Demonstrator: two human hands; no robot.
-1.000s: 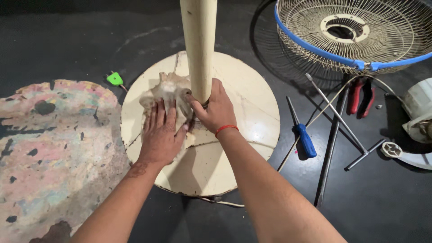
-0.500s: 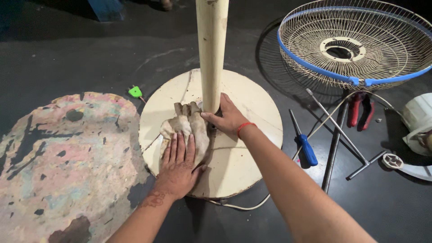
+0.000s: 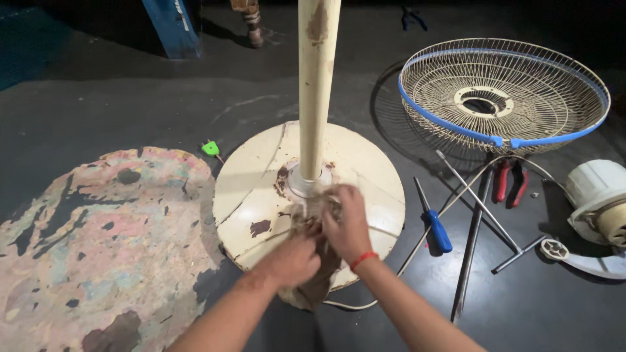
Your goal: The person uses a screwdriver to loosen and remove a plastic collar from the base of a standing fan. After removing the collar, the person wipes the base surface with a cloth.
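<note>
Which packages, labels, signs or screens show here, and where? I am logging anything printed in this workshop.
None that can be made out: no package, sign or screen.
The tall blue board at the top left may carry pale markings, too blurred to tell.
Both hands, left hand and right hand, grip a brown cloth on the round cream fan base, which bears only rust patches.

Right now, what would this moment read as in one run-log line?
left hand: gripping rag | right hand: gripping same rag | rag: on round fan base, beside pole | nearby: blue screwdriver, fan grille
</note>
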